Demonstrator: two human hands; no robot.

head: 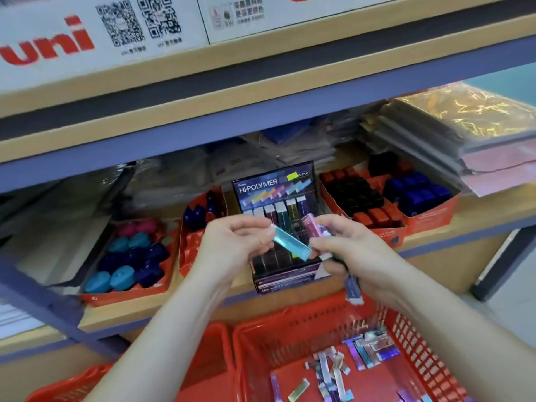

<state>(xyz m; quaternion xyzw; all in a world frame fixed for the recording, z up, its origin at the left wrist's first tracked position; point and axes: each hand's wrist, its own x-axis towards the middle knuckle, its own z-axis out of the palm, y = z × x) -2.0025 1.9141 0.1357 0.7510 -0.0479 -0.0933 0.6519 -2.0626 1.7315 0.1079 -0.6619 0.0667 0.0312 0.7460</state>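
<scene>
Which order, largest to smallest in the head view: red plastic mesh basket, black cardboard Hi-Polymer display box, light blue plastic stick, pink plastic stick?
1. red plastic mesh basket, nearest the camera
2. black cardboard Hi-Polymer display box
3. light blue plastic stick and pink plastic stick: unranked, pink partly hidden in the right hand

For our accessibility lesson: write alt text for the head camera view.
Two hands hold slim packs before a Hi-Polymer display box on a shop shelf: the left hand pinches a teal pack, the right hand grips several more. A red basket below holds loose packs.
</scene>
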